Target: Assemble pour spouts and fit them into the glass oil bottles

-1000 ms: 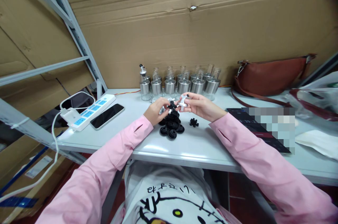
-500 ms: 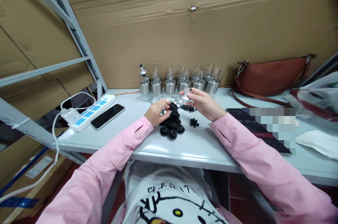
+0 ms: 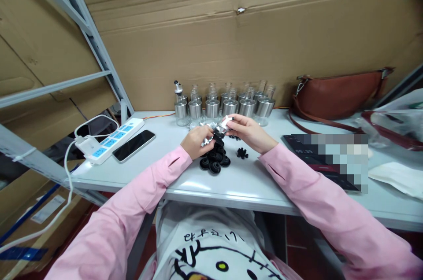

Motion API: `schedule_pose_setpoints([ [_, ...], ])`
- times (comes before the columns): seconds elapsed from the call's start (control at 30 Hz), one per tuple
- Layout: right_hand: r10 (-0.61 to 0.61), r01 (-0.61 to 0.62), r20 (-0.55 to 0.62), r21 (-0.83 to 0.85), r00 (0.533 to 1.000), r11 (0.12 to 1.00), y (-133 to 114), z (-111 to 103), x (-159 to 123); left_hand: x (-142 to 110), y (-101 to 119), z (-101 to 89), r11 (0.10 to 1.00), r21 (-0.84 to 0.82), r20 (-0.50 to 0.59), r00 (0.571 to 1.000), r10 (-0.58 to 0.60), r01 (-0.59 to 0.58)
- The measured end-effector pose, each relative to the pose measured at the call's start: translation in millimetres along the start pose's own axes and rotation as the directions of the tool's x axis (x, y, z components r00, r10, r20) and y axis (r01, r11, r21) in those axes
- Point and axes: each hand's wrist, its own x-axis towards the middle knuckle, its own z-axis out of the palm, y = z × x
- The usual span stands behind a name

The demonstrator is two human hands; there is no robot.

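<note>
My left hand (image 3: 197, 141) pinches a black ribbed rubber stopper (image 3: 218, 135) above the pile of similar black stoppers (image 3: 214, 166). Close to its right, my right hand (image 3: 248, 133) is closed on a silvery-white pourer spout (image 3: 226, 122) with a small black tip. The spout's lower end meets or nearly meets the stopper; which of the two I cannot tell. More shiny spout parts (image 3: 194, 125) lie behind my left hand, partly hidden by it. Small black caps (image 3: 242, 153) sit in a cluster below my right hand.
Several glass bottles with steel sleeves (image 3: 229, 106) line the back; the leftmost carries a pourer (image 3: 178, 87). A phone (image 3: 134, 145) and a power strip (image 3: 114, 141) are at left. A brown bag (image 3: 343, 95), a dark tablet-like device (image 3: 307, 152) and white paper (image 3: 398, 178) lie at right.
My right hand has moved left and slightly down, bringing the spout to the stopper. The stopper in my left hand has tilted and shifted slightly right.
</note>
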Motion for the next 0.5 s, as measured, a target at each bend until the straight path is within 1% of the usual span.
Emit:
schedule_pose_setpoints([
  [0.1, -0.019, 0.020, 0.017, -0.070, 1.000, 0.997, 2.2, -2.1, 0.6, 0.7, 1.0, -0.9, 1.000, 0.014, 0.007, 1.000, -0.022, 0.022],
  [0.27, -0.046, 0.053, 0.044, -0.168, 0.998, 0.984, 1.9, -1.6, -0.3, 2.1, 2.5, -2.4, 0.999, 0.006, 0.060, 0.997, -0.053, 0.053],
  [0.43, -0.057, 0.065, 0.049, -0.187, 0.997, 0.980, 0.4, -0.2, -1.5, 1.7, 2.5, -2.6, 0.998, 0.014, 0.068, 0.996, -0.062, 0.061],
  [0.5, -0.052, 0.060, 0.046, -0.190, 0.998, 0.980, -0.7, 0.7, -1.8, 1.5, 2.4, -2.5, 0.998, 0.016, 0.054, 0.997, -0.055, 0.054],
])
